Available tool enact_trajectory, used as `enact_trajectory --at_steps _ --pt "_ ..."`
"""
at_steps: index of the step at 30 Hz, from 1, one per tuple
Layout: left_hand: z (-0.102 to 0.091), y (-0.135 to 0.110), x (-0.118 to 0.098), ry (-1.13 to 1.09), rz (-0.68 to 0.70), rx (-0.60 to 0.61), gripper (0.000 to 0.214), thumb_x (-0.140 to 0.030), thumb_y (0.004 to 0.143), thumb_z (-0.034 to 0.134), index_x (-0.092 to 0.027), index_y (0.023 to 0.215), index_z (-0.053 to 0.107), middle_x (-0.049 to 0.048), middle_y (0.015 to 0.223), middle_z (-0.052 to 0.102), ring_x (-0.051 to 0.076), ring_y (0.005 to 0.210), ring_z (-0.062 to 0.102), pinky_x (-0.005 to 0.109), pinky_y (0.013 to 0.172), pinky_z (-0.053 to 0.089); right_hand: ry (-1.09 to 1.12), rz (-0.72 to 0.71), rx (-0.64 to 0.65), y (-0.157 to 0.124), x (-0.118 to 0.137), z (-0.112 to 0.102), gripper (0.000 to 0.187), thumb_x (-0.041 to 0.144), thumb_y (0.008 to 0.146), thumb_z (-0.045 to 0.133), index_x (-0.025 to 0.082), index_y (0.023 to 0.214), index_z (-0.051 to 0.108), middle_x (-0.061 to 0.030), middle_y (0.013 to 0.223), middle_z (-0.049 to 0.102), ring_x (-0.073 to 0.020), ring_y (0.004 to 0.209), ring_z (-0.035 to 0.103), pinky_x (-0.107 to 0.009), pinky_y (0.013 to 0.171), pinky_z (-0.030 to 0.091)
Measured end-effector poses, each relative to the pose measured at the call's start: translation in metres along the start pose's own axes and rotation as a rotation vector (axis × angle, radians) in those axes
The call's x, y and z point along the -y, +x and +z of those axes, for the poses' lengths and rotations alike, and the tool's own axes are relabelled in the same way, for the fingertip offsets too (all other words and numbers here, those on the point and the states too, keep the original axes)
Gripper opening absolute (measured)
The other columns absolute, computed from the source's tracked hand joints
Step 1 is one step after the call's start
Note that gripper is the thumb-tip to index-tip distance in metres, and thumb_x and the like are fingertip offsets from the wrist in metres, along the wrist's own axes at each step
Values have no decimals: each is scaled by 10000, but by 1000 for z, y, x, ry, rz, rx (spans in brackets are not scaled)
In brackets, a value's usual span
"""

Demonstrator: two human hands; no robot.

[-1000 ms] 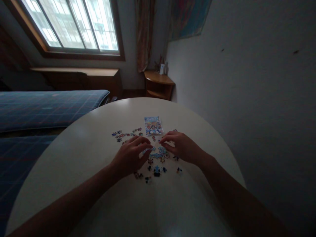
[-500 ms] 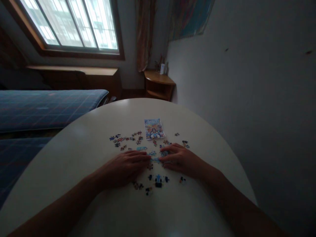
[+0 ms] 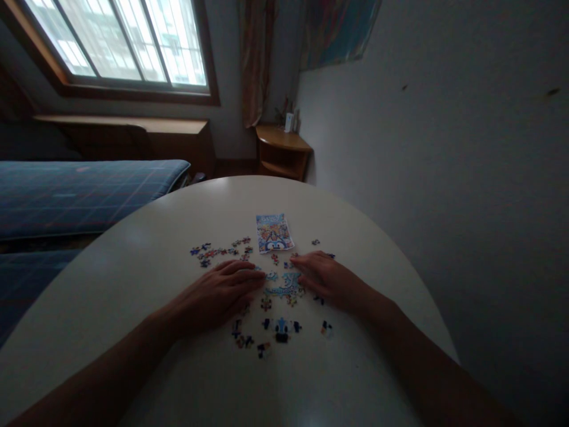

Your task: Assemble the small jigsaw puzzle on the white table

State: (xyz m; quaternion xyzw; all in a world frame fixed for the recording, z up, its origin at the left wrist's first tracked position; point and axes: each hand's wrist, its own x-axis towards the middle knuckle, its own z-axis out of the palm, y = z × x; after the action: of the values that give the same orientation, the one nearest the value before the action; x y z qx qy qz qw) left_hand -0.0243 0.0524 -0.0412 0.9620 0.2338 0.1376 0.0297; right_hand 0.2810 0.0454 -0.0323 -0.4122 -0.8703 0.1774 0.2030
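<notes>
My left hand (image 3: 224, 290) lies low over the table with its fingers stretched out, their tips beside small light-blue jigsaw pieces (image 3: 271, 276). My right hand (image 3: 326, 277) is open too, its index fingertip at some small jigsaw pieces; whether it touches one I cannot tell. Between the hands lies a joined light-blue section of jigsaw (image 3: 284, 286), close to the right thumb. Nearer to me is another joined section, blue, white and black (image 3: 281, 329). Beyond the fingers lies a colourful printed picture sheet (image 3: 273, 234). Pieces under both palms are hidden.
Loose jigsaw pieces (image 3: 216, 253) spread to the left of the sheet, with more (image 3: 326, 328) at the near right. All lie on a round white table (image 3: 311, 379). A plaid mattress (image 3: 89, 190) stands left, a wall (image 3: 444, 178) right, and a corner shelf (image 3: 284, 137) behind.
My right fingers have drawn back from the light-blue section, uncovering more of it, and the index finger points farther forward. My left hand has shifted slightly forward, uncovering pieces near its wrist.
</notes>
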Motion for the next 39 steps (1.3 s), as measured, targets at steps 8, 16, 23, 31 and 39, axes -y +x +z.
enact_trajectory --at_steps 8,16,23,31,39 --pt "-1 0 6 1 -21 -14 367 -259 1035 398 -271 1385 509 -12 1382 590 219 1298 480 445 1073 418 -18 33 -69 0 -19 -4 370 149 947 480 250 1280 606 -81 1271 640 -220 1191 566 -442 1038 461" --pt "0 -5 9 -7 -65 -50 299 -264 1025 416 -251 1270 586 30 1316 625 212 1184 580 424 1001 478 -50 102 -57 -7 -29 -16 403 171 882 590 216 1282 600 -111 1204 666 -246 1135 590 -441 984 478" --pt "3 -3 11 -4 -58 -91 302 -238 1023 401 -236 1275 568 52 1297 627 220 1185 587 438 1001 478 -62 68 -102 -4 -31 -9 319 172 885 593 208 1197 650 -103 1178 677 -242 1116 590 -445 973 474" --pt "2 -2 9 -29 -47 -71 302 -225 1020 408 -230 1268 580 57 1279 637 219 1184 580 439 1014 477 -87 5 -152 6 -10 4 241 191 914 603 204 1141 684 -84 1170 688 -229 1111 571 -427 994 437" --pt "0 3 -3 -80 -12 -100 304 -216 1012 430 -231 1291 551 64 1272 636 210 1178 578 432 1008 488 -135 124 -196 16 -3 11 148 264 915 633 238 1018 738 -63 1045 718 -226 1021 585 -407 920 424"
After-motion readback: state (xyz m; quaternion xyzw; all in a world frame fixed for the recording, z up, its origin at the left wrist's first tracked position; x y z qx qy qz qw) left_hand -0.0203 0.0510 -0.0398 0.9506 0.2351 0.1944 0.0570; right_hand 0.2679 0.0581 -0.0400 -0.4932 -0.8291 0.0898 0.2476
